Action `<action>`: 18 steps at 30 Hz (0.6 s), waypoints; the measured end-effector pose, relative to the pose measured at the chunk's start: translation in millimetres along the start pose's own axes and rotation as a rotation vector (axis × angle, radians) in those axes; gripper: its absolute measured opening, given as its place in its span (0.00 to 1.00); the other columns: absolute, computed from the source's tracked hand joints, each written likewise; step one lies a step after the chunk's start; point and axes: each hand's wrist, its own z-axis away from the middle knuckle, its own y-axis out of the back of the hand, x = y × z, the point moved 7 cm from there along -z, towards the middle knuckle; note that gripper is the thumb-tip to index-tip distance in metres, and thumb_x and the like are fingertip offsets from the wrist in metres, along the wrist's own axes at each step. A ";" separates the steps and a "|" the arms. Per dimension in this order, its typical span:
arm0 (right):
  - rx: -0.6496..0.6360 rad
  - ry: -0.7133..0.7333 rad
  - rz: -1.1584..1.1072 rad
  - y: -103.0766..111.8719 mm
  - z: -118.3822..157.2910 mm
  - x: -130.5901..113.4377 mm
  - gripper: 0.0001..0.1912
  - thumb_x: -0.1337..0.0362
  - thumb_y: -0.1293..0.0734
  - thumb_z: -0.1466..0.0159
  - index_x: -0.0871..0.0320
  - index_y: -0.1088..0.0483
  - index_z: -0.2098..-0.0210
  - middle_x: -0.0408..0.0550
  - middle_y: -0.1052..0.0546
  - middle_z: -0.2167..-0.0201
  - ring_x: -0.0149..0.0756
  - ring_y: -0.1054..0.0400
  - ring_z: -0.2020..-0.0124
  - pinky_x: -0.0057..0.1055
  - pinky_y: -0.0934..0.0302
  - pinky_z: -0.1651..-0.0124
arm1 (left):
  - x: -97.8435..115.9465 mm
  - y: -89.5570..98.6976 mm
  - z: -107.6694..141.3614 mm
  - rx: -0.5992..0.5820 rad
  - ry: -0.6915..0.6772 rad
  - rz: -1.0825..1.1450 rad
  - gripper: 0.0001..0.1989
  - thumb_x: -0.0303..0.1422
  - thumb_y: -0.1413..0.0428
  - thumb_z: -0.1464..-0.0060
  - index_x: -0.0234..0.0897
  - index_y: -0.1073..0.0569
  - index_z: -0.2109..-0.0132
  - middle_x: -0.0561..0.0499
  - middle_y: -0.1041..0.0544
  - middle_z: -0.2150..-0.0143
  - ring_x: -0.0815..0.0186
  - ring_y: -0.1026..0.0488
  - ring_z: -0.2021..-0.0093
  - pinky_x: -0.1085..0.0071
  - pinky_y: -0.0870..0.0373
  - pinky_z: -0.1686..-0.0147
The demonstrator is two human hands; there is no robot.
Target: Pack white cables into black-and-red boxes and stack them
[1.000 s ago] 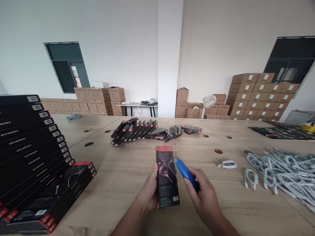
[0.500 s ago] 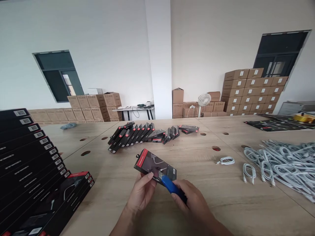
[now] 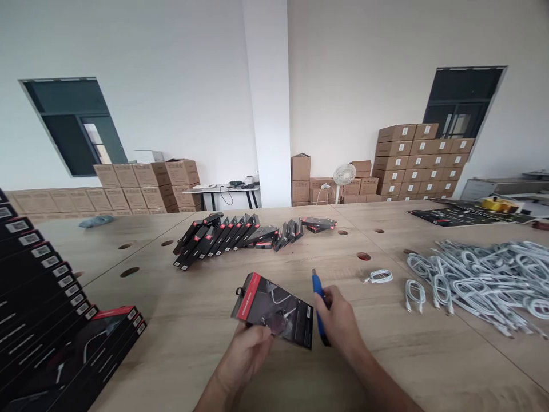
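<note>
My left hand (image 3: 249, 349) grips a black and red cable box (image 3: 274, 309) by its near edge, thumb across the printed front. The box is tilted, with its hang loop toward the upper left. Just right of the box, my right hand (image 3: 338, 317) is closed around a blue utility knife (image 3: 318, 292). The knife's tip points away from me and stands apart from the box. Part of the knife handle is hidden by my fingers.
Tall stacks of black boxes (image 3: 47, 297) stand at the left. More boxes (image 3: 227, 234) lean in a row farther back. Coiled white cables (image 3: 484, 286) are heaped at the right, near a yellow tape dispenser (image 3: 500, 205). Round holes (image 3: 363, 256) pierce the wooden table (image 3: 193, 320).
The knife has come away from the box and moved right, turning more upright. The box sits slightly lower and to the right. My view has shifted right.
</note>
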 end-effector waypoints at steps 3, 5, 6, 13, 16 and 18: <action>0.012 -0.015 0.130 17.5 -11.0 29.0 0.06 0.62 0.33 0.39 0.53 0.33 0.71 0.47 0.22 0.79 0.42 0.26 0.76 0.31 0.41 0.74 | 0.1 11.0 -3.2 0.052 0.052 0.039 0.32 0.30 0.32 0.59 0.39 0.25 0.43 0.44 0.18 0.48 0.48 0.23 0.46 0.53 0.31 0.41; 0.013 -0.005 0.200 27.1 -12.3 39.1 0.09 0.64 0.29 0.44 0.53 0.34 0.75 0.46 0.25 0.81 0.42 0.28 0.78 0.30 0.46 0.76 | -1.1 19.1 -4.5 0.098 0.097 0.061 0.26 0.33 0.32 0.55 0.37 0.23 0.46 0.44 0.17 0.50 0.51 0.21 0.50 0.56 0.28 0.45; 0.013 0.007 0.222 30.6 -12.0 39.9 0.10 0.64 0.28 0.46 0.53 0.34 0.76 0.47 0.25 0.80 0.41 0.29 0.78 0.30 0.48 0.76 | -2.3 22.3 -4.6 0.123 0.119 0.073 0.23 0.35 0.32 0.52 0.37 0.22 0.48 0.44 0.17 0.51 0.53 0.21 0.51 0.57 0.27 0.46; -0.149 0.196 0.111 16.6 7.6 -19.4 0.16 0.49 0.32 0.36 0.53 0.35 0.72 0.41 0.26 0.76 0.35 0.31 0.75 0.29 0.42 0.71 | -31.2 17.8 2.7 0.222 0.337 0.069 0.23 0.48 0.47 0.37 0.33 0.21 0.50 0.42 0.16 0.52 0.56 0.20 0.53 0.61 0.27 0.48; -0.250 0.255 0.031 3.3 21.5 -39.9 0.19 0.49 0.29 0.39 0.53 0.38 0.74 0.40 0.28 0.77 0.33 0.34 0.76 0.28 0.46 0.73 | -50.1 3.4 7.0 0.133 0.485 0.123 0.32 0.56 0.52 0.38 0.31 0.22 0.48 0.40 0.16 0.54 0.53 0.20 0.54 0.59 0.27 0.47; -0.297 0.290 -0.049 -1.6 27.0 -44.8 0.18 0.50 0.33 0.35 0.54 0.37 0.74 0.41 0.28 0.76 0.33 0.34 0.75 0.28 0.46 0.72 | -58.7 -1.7 11.3 0.099 0.570 0.143 0.37 0.61 0.52 0.41 0.30 0.22 0.49 0.38 0.16 0.56 0.51 0.19 0.55 0.58 0.27 0.48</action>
